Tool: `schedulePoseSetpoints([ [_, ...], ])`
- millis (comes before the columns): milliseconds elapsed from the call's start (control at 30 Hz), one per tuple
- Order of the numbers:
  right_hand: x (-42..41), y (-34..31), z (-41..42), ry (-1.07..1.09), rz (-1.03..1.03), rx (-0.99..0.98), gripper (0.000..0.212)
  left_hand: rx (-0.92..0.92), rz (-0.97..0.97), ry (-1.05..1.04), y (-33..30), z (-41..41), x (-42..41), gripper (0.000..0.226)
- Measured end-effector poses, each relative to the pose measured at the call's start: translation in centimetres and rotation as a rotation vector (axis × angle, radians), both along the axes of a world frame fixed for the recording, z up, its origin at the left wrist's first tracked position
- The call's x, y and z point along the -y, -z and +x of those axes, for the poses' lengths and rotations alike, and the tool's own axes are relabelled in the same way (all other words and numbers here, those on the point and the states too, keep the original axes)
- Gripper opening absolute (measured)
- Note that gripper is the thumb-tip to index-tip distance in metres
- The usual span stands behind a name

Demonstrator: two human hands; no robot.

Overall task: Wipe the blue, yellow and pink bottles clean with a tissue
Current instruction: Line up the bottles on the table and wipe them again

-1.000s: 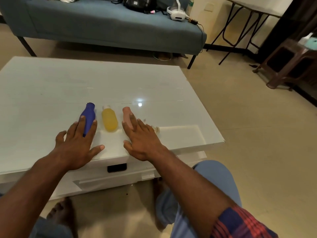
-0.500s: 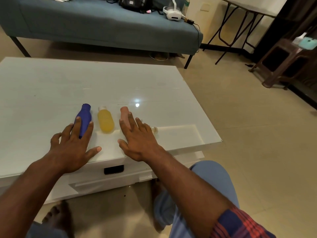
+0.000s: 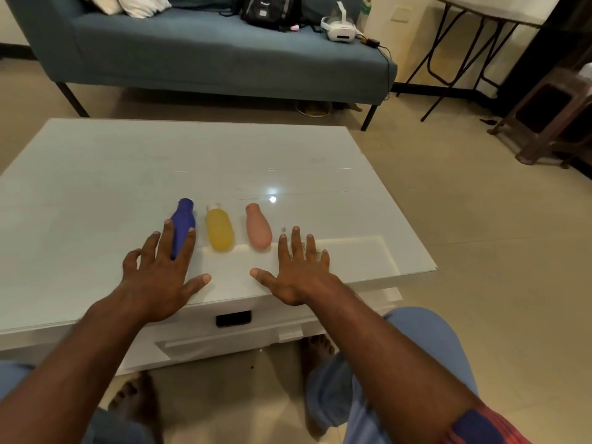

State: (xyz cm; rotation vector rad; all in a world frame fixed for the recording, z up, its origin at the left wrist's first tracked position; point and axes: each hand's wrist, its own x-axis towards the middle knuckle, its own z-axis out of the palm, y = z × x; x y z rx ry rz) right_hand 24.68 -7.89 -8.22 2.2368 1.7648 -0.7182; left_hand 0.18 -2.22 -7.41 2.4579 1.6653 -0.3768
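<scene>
Three small bottles lie side by side near the front of the white glass-topped table (image 3: 96, 193): a blue bottle (image 3: 183, 221), a yellow bottle (image 3: 218, 230) and a pink bottle (image 3: 258, 229), caps pointing away from me. My left hand (image 3: 160, 274) lies flat with spread fingers, two of them straddling the blue bottle's lower end. My right hand (image 3: 299, 267) rests flat on the table just right of the pink bottle, not touching it. Under its fingers a small pale scrap may be hidden; no tissue is plainly visible.
A blue sofa (image 3: 208, 56) with a black bag (image 3: 272, 9) and a white headset (image 3: 339, 27) stands behind the table. A folding table (image 3: 480, 43) and a brown stool (image 3: 551, 120) are at the right. A drawer handle (image 3: 233, 318) is below the table's front edge.
My right hand slid off the pink bottle to the right and now lies flat beside it. The left hand stays over the blue bottle. The camera tilted slightly.
</scene>
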Motion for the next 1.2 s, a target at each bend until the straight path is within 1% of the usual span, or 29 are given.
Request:
schedulePoseSetpoints([
  [100,-0.1,-1.1,0.1,0.019,0.042,-0.033,0.099,0.059,0.018,0.005,-0.2,0.2,0.1,0.090],
  [200,-0.3,-2.8,0.6,0.038,0.103,-0.026,0.093,0.097,0.098,0.095,-0.5,1.2,0.2,0.087],
  [300,-0.4,-4.5,1.6,0.052,0.131,-0.014,0.078,0.118,0.143,0.220,-1.2,3.2,-0.1,0.082],
  [367,-0.5,-4.9,2.2,0.036,0.161,0.033,0.067,0.151,0.154,0.277,-1.4,4.8,-0.4,0.079],
  [467,-0.8,-4.3,2.6,0.022,0.195,0.073,0.053,0.221,0.154,0.256,-0.7,6.9,-1.1,0.076],
  [533,-1.1,-3.6,2.8,0.018,0.229,0.086,0.041,0.223,0.150,0.237,-0.1,7.8,-1.6,0.076],
  [600,-1.5,-3.1,3.0,0.014,0.263,0.101,0.034,0.212,0.145,0.247,0.2,8.2,-2.1,0.077],
  [733,-2.2,-2.6,3.5,0.018,0.298,0.125,0.034,0.223,0.159,0.258,0.4,8.0,-3.3,0.078],
  [900,-2.5,-2.8,3.6,0.041,0.297,0.122,0.036,0.155,0.043,0.308,0.8,8.4,-3.5,0.072],
  [1067,-2.7,-3.0,3.1,0.034,0.273,0.116,0.033,0.188,0.092,0.285,-0.2,9.0,-3.2,0.061],
  [1200,-2.6,-3.2,2.9,0.041,0.280,0.103,0.032,0.150,0.076,0.270,-0.4,9.0,-2.6,0.062],
])
